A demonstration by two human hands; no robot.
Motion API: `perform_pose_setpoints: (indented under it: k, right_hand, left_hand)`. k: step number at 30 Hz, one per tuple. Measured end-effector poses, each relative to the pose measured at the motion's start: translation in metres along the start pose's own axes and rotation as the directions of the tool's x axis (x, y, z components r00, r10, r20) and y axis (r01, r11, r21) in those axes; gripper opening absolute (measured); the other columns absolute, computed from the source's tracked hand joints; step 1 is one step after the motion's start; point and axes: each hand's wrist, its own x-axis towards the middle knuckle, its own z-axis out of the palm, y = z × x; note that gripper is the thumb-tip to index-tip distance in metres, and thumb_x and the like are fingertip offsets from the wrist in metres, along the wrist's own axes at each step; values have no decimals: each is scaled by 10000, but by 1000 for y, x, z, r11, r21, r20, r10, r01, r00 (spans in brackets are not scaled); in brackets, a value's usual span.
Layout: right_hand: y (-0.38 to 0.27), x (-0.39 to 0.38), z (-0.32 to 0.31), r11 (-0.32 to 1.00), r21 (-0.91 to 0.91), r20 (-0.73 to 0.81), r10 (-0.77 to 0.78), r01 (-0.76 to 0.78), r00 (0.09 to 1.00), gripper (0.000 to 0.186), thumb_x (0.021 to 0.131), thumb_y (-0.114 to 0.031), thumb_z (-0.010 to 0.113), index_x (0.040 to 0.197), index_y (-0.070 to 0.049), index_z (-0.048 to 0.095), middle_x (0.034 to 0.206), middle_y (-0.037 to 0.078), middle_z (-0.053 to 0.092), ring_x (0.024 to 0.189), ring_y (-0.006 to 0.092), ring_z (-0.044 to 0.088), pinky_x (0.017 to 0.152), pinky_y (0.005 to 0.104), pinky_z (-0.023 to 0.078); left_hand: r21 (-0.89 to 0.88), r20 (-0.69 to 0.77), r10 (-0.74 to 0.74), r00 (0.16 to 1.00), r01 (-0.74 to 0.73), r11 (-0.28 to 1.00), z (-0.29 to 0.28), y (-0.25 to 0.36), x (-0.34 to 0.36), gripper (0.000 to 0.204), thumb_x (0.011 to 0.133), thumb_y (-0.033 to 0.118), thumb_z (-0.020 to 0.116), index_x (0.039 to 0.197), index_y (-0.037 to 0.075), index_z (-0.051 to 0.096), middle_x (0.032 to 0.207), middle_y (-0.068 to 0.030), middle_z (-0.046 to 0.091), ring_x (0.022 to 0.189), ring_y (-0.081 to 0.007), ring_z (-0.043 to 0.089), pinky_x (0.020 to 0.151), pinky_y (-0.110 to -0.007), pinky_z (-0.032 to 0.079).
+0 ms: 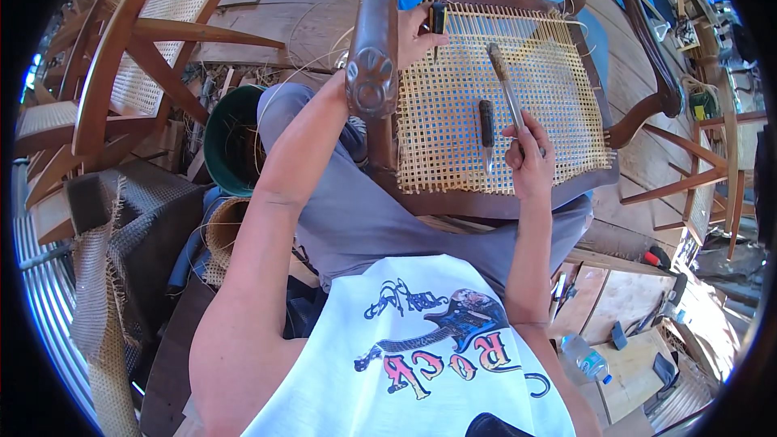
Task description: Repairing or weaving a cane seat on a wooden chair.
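In front of me stands a dark wooden armchair with a woven cane seat (453, 117), its strands loose along the far edge. My left hand (414, 39), reaching past the carved armrest (372, 73), is closed round a black-and-yellow-handled pointed tool (438, 19). Its thin tip points down at the weave near the seat's left rail. My right hand (532, 160) grips a metal bar-like tool (509, 91) with a worn brown far end, held above the cane. On the weave beside it lies a dark-handled knife or chisel (486, 129), blade toward me.
Wooden chairs with cane panels (150, 57) stand at the left. A dark green bucket (229, 142) is by my left knee, near rolled cane webbing (222, 235). At the lower right, a plastic bottle (586, 358) lies by wooden boards (639, 364). The chair's right armrest (647, 44) curves up.
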Motion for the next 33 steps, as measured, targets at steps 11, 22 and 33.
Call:
perform_pose_setpoints:
  k: [11, 22, 33]
  right_hand:
    - [-3, -3, 14, 1000, -5, -23, 4, -4, 1000, 352, 1000, -80, 520, 1336, 22, 523, 930, 117, 665, 507, 37, 396, 458, 189, 332]
    - [1, -30, 46, 991, -118, -9, 63, -64, 998, 345, 994, -50, 497, 1329, 29, 515, 885, 60, 644, 517, 27, 417, 456, 174, 340]
    - [-12, -47, 57, 914, -406, 187, 54, 27, 981, 352, 993, -91, 507, 1325, 20, 544, 868, 40, 642, 549, 8, 414, 486, 170, 336]
  left_hand:
    - [-39, 51, -107, 993, 109, 993, 5, -21, -2, 418, 894, 289, 724, 1198, 20, 624, 936, -105, 729, 810, -164, 691, 743, -303, 531]
    - [-45, -34, -32, 999, 30, 999, 0, -9, 0, 456, 848, 353, 739, 1154, 26, 652, 807, -146, 703, 717, -224, 686, 682, -338, 524]
    - [77, 38, -65, 997, 62, 995, -4, -13, -1, 420, 869, 289, 735, 1150, -8, 640, 927, -149, 719, 839, -187, 696, 798, -329, 537]
